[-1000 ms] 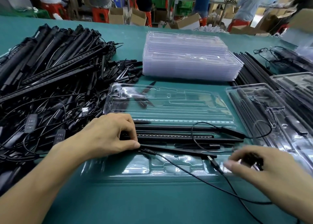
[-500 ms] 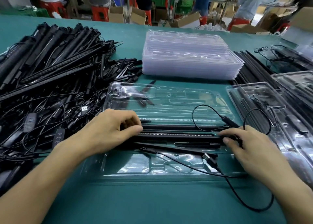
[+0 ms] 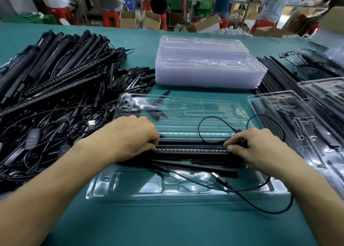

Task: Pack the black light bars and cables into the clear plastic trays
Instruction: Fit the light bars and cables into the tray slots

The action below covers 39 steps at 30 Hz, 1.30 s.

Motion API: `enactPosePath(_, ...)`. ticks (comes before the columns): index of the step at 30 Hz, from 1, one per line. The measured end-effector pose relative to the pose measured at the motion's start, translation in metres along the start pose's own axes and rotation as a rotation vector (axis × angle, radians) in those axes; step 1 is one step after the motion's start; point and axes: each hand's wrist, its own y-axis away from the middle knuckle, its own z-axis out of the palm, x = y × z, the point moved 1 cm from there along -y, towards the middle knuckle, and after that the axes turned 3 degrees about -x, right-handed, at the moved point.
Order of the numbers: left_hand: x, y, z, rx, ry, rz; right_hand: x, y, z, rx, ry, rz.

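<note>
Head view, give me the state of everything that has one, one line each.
Clear plastic clamshell tray: open, lid laid flat.
Black LED light bar: lying in the tray, LEDs up.
Left hand: grips the bar's left end.
Right hand: grips its right end.
Black USB cable: loose, trailing off the tray.
Stack of clear trays: stacked, empty.
Clear tray on the right: filled.

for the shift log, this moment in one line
left hand grips light bar | right hand pinches cable plug | bar on clear tray
</note>
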Motion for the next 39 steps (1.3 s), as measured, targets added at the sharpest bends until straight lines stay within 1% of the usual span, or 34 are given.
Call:
enactPosePath(2,0.003,0.003,-0.001,-0.020,-0.026,0.006,-0.001,-0.002,-0.002,0.016,0.055,0.001)
enactPosePath(8,0.012,0.011,0.003,0.035,-0.038,-0.012,-0.009,-0.006,-0.016,-0.005,0.266,-0.090)
enactPosePath(13,0.010,0.009,0.002,0.050,-0.018,-0.048,-0.014,-0.012,-0.007,0.068,0.394,-0.133)
enactPosePath(15,0.007,0.008,0.004,0.093,0.033,-0.067,-0.015,-0.013,-0.004,0.093,0.420,-0.145)
enactPosePath(18,-0.001,0.010,0.009,0.180,0.218,-0.124,-0.015,-0.012,-0.003,0.106,0.441,-0.174)
enactPosePath(23,-0.006,0.013,0.026,0.354,0.699,-0.097,-0.008,-0.007,-0.006,0.063,0.365,-0.244)
enactPosePath(25,-0.007,0.017,0.030,0.436,0.764,-0.073,-0.005,-0.006,-0.004,0.068,0.356,-0.260)
enactPosePath(27,-0.011,0.022,0.033,0.475,0.782,-0.035,-0.001,-0.006,0.000,0.075,0.348,-0.263)
enactPosePath(30,-0.017,0.033,0.035,0.456,0.742,0.041,0.005,-0.006,0.004,0.114,0.286,-0.250)
enactPosePath(32,-0.020,0.040,0.037,0.441,0.641,0.061,0.009,-0.006,0.005,0.189,0.183,-0.250)
enactPosePath(34,-0.022,0.045,0.040,0.430,0.573,0.050,0.014,-0.008,0.005,0.228,0.035,-0.262)
enactPosePath(36,-0.022,0.047,0.041,0.440,0.553,0.050,0.018,-0.010,0.005,0.204,-0.084,-0.261)
enactPosePath(39,-0.021,0.049,0.039,0.456,0.572,0.047,0.021,-0.012,0.006,0.149,-0.106,-0.263)
